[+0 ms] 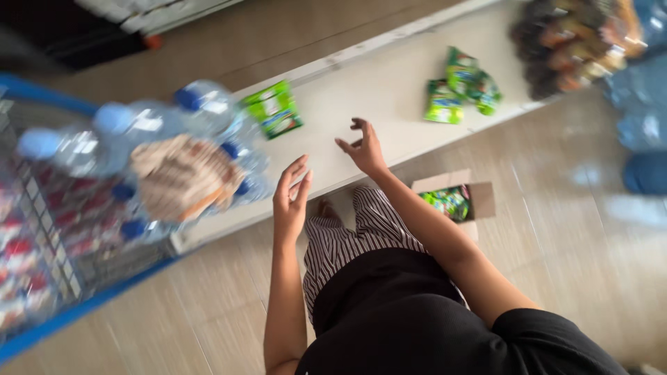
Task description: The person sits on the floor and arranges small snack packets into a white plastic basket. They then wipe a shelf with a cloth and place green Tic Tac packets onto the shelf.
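My left hand (290, 198) hangs open and empty over the front edge of a low white shelf (361, 97). My right hand (364, 147) is also open and empty, fingers curled, over the same shelf edge. On the shelf lies a single green snack packet (273, 109) to the left, nearest my left hand. A small pile of green packets (461, 87) lies further right. A cardboard box (479, 200) with more green packets (449, 202) inside stands on the floor beside my right forearm.
A blue wire basket (42, 278) at left carries water bottles (132, 132) and red packs. Dark snack bags (570, 42) crowd the shelf's right end, with blue bottle packs (643, 125) beyond. The floor is beige tile (570, 264).
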